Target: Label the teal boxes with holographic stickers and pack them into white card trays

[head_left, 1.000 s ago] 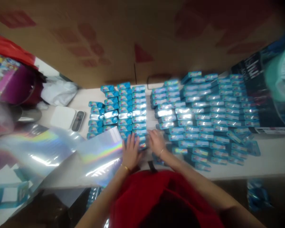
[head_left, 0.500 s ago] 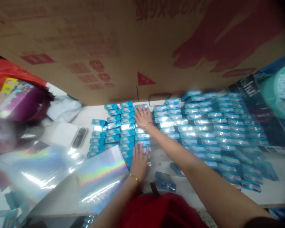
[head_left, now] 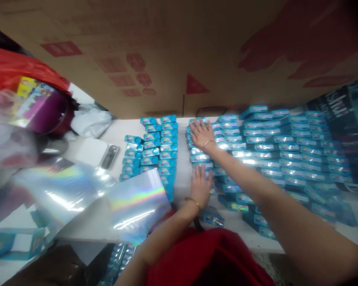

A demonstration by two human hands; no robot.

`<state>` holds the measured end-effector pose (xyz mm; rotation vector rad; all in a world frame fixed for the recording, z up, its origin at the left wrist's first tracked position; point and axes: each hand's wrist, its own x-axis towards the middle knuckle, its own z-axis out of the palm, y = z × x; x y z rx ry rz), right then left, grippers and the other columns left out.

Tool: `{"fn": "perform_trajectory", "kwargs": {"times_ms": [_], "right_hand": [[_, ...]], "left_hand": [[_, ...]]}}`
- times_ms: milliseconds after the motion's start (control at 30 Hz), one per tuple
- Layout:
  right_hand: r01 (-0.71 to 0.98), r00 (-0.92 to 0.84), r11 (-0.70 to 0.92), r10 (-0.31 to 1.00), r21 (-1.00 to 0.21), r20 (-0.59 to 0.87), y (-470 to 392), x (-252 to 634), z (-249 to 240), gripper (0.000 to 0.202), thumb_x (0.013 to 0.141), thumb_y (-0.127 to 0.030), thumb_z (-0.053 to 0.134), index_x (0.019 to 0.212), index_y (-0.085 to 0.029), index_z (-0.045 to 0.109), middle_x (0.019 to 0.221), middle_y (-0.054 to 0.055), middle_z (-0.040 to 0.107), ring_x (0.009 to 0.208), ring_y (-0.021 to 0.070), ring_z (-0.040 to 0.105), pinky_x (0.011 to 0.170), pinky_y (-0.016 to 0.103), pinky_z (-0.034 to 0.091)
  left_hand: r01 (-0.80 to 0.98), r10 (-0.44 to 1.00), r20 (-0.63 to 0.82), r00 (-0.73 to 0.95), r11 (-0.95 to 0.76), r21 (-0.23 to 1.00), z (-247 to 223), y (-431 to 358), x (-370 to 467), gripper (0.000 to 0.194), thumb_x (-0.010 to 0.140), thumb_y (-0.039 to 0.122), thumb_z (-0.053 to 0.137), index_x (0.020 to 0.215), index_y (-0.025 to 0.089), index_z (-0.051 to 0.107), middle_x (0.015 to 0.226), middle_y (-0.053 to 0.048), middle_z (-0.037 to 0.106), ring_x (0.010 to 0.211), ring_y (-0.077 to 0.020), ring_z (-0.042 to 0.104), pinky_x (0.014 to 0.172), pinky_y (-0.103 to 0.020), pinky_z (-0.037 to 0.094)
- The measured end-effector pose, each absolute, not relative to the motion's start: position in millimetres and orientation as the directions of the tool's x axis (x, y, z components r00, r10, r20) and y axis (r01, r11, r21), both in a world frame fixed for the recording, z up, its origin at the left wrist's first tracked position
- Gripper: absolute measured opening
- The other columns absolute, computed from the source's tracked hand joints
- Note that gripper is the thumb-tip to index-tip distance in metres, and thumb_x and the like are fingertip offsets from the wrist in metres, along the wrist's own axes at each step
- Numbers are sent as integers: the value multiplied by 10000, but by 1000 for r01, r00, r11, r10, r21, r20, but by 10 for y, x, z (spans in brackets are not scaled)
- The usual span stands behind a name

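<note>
Both hands rest flat on one column of small blue boxes [head_left: 200, 158] on the white table. My right hand [head_left: 202, 136], fingers spread, lies on the far end of that column. Nearer to me, my left hand [head_left: 201, 184] lies over its near end, fingers apart. Neither hand is closed round a box. The column touches or nearly touches the wide group of blue boxes [head_left: 265, 147] on the right. Separate columns of blue boxes [head_left: 168, 149] stand to the left, across a bare strip. One loose box [head_left: 213, 218] lies near my left wrist.
A large cardboard box [head_left: 167, 59] walls off the back. At the left are a white scale [head_left: 94, 153], shiny holographic sheets [head_left: 137, 202], a purple container [head_left: 52, 113] and a white cloth [head_left: 91, 120]. A dark printed package [head_left: 338, 119] lies at the right.
The column under my hands has moved right, away from the left columns and up to the right group. Both hands moved right with it. The camera view has shifted.
</note>
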<state>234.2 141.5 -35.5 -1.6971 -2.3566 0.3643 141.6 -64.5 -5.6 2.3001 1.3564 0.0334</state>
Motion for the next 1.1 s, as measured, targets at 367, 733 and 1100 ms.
{"fn": "perform_trajectory", "kwargs": {"times_ms": [367, 733, 1100], "right_hand": [[769, -421, 421, 900, -481, 114, 460, 1439, 17, 482, 961, -452, 338, 1340, -201, 499, 1390, 130, 455, 1316, 293, 316, 1100, 481, 202], [706, -567, 465, 823, -534, -34, 182, 829, -21, 319, 979, -336, 370, 894, -209, 650, 970, 76, 612, 991, 238, 448, 866, 391, 266], [761, -522, 441, 852, -477, -44, 293, 940, -39, 310, 955, -281, 402, 748, -192, 615, 898, 66, 594, 899, 221, 443, 797, 376, 255]], "left_hand": [[926, 999, -6, 53, -47, 373, 227, -413, -684, 341, 887, 334, 495, 1183, 189, 584, 1199, -160, 573, 1121, -307, 496, 941, -484, 382], [902, 996, -28, 87, -67, 427, 55, -297, -952, 199, 925, 324, 450, 971, 208, 605, 1002, -83, 645, 956, -226, 540, 861, -365, 327], [905, 960, 75, 271, -281, 319, -44, -395, -815, 243, 914, 187, 457, 1071, 251, 630, 1304, -85, 594, 1182, -257, 502, 931, -438, 334]]}}
